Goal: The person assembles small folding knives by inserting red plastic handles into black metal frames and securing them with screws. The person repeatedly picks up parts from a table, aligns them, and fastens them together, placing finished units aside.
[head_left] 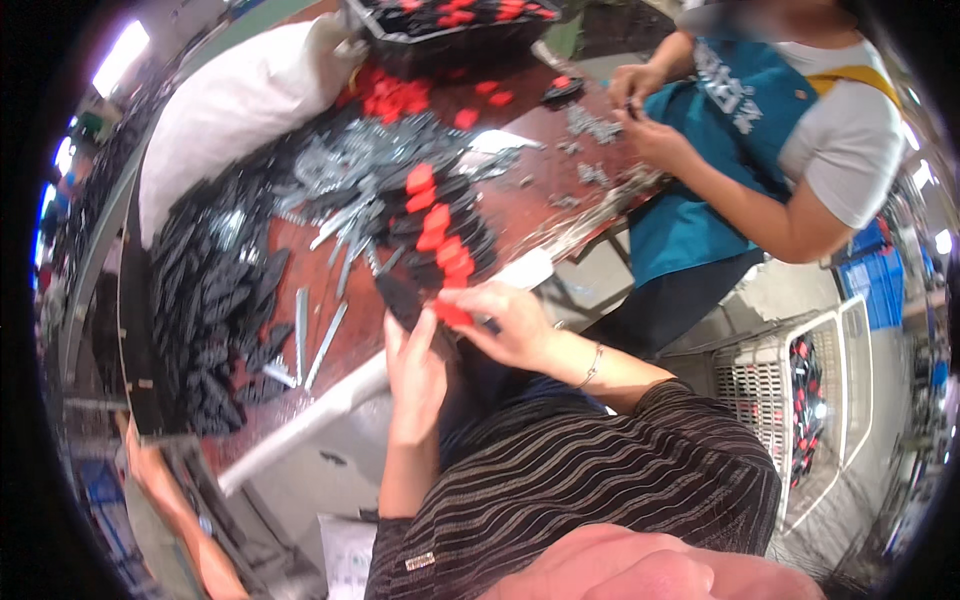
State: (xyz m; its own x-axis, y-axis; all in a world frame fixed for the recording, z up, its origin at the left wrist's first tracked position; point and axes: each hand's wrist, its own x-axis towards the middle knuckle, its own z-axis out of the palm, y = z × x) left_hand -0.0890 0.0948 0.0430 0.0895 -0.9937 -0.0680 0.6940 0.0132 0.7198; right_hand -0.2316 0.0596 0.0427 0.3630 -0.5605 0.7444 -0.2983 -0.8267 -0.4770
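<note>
My left hand (415, 370) and my right hand (505, 322) meet at the near edge of the brown table (520, 215). Together they hold a black handle part (400, 297) with a small red piece (452, 314) pinched at my right fingertips. A row of finished black pieces with red caps (438, 228) lies just beyond my hands. Grey metal blades (345, 215) lie scattered past them, and a heap of black handle shells (215, 310) fills the table's left side.
A person in a teal apron (745, 150) works with small parts at the table's far right. Loose red pieces (395, 95) and a black tray (450, 20) sit at the back, beside a white sack (235, 100). A white wire basket (790, 390) stands at my right.
</note>
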